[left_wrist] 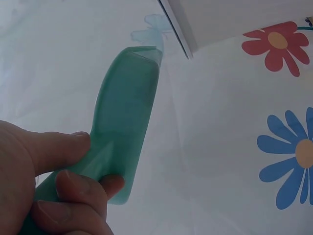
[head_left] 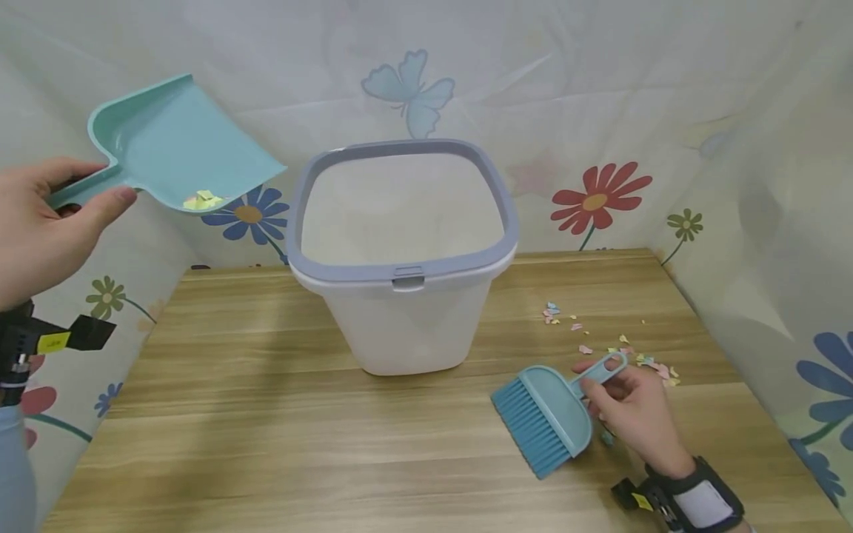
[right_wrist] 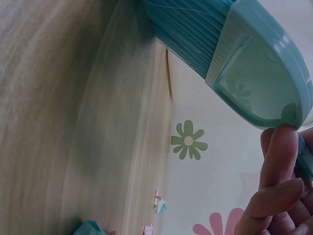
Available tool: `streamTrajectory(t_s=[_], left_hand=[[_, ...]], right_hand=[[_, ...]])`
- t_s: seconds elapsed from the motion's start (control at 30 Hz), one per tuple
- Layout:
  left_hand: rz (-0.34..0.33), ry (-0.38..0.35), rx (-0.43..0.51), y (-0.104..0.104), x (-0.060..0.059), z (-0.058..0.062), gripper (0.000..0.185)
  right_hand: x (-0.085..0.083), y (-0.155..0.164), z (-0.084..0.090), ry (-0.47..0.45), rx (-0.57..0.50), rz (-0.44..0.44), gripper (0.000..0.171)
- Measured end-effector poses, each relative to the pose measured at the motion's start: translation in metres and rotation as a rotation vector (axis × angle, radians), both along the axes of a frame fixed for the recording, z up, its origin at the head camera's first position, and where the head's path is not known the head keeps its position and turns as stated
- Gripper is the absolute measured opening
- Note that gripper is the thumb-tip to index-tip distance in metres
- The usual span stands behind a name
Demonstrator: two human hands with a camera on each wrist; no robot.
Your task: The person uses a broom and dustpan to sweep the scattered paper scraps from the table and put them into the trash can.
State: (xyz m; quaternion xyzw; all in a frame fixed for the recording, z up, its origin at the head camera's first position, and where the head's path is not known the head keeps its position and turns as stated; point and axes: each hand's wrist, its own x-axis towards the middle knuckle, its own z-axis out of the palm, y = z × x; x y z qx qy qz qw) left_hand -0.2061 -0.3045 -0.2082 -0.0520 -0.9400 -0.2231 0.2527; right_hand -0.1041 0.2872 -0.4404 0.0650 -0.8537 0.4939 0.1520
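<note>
left hand grip curled round dustpan handle, raised left of bin, paper scraps at its lip | right hand grip pinches brush handle on surface, right of bin | confetti beside brush

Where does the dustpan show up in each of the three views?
Head: dustpan upper left, raised beside the bin, its handle gripped by the left hand.
Left wrist: dustpan centre-left, seen edge-on, the left hand gripping it from below.
Right wrist: not in view; the brush fills the top.
Shared landmark: the flowered cloth behind the table.
</note>
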Motion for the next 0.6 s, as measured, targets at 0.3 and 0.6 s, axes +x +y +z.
streamTrajectory(t_s=[0.3, 0.6], left_hand=[[-0.091, 0.062, -0.143, 0.044, 0.006, 0.018, 0.047], [-0.344, 0.277, -0.248, 0.088, -0.006, 0.007, 0.042]], right_hand=[[-0.001, 0.000, -0.001, 0.010, 0.025, -0.014, 0.015], [0.000, -0.001, -0.003, 0.005, 0.042, -0.024, 0.015]])
